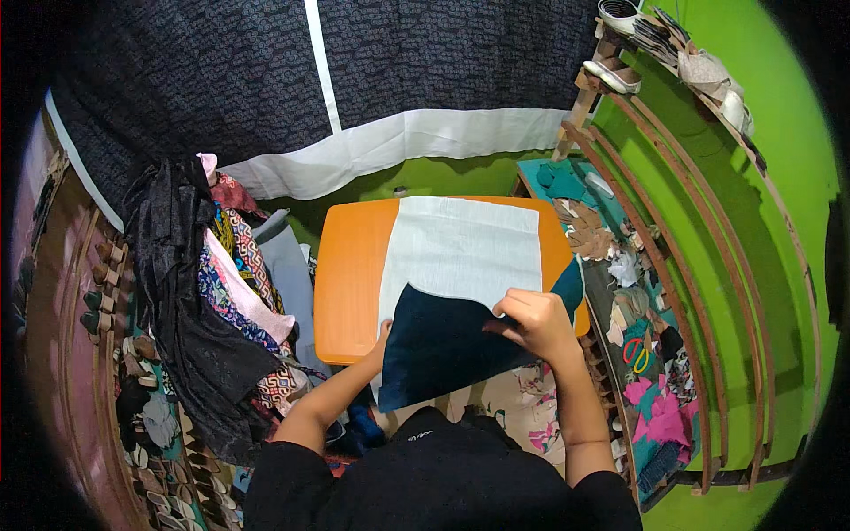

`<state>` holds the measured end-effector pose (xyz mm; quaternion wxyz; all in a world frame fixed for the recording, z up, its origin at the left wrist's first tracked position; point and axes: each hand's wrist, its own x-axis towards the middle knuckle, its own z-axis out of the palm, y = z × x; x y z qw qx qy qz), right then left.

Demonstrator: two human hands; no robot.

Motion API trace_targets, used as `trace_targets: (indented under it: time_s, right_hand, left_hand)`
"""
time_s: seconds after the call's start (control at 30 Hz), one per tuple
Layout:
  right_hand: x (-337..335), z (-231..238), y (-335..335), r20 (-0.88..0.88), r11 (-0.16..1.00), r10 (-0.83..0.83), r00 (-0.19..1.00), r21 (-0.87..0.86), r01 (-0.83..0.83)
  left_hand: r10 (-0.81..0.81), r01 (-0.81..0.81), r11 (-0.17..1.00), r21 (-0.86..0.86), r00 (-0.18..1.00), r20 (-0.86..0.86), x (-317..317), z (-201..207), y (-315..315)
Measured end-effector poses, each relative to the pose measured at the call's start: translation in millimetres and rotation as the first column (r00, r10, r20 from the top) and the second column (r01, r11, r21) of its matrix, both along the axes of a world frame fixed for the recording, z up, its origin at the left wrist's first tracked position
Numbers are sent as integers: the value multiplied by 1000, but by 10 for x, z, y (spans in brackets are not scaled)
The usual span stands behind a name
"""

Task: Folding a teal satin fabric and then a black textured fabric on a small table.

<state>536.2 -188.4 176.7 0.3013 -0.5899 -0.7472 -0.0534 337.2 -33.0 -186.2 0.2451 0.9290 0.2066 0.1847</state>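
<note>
A white cloth (469, 234) lies over an orange table (354, 265). On its near part is a dark teal cloth (443, 345), which has a pale curved upper edge and hangs past the table's near side toward my body. My right hand (536, 323) is closed in a pinch on the teal cloth's upper edge, lifting it a little. At the left edge of both cloths rests my left hand (385, 334); its fingers are mostly hidden by the fabric. A corner of teal cloth (568, 281) also shows beyond my right hand, at the table's right side.
Draped fabrics (239, 274) and a black cloth (186, 310) are heaped left of the table. To the right, a low shelf holds fabric scraps (660, 411) and scissors with red and yellow handles (636, 356). Wooden racks (691, 221) with shoes line the green wall. Scraps litter the floor.
</note>
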Motion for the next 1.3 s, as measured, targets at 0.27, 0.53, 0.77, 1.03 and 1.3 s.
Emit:
trace_targets:
  time_s: [0.27,0.53,0.77,1.03,1.3]
  right_hand:
    - [276,-220,324,30,996,-82,996,-26,83]
    - [825,-441,1150,73,962,-142,987,-226,155]
    - [1212,-951,2089,28,968,-108,994,-224,111]
    - [1658,-2248,2290,-17,815,-340,940,-504,286]
    - [2277,-2858,1983,-69,673,-388,919,-702,232]
  left_hand:
    - [151,77,712,-698,954,260,57,-315,311]
    - [197,-220,974,-61,945,-260,66,656,448]
    - [507,-515,812,-276,855,-105,116,-12,671]
    - [541,-528,605,-595,822,-178,213,609,495]
    - [617,-609,642,-465,771,-158,236,473,390]
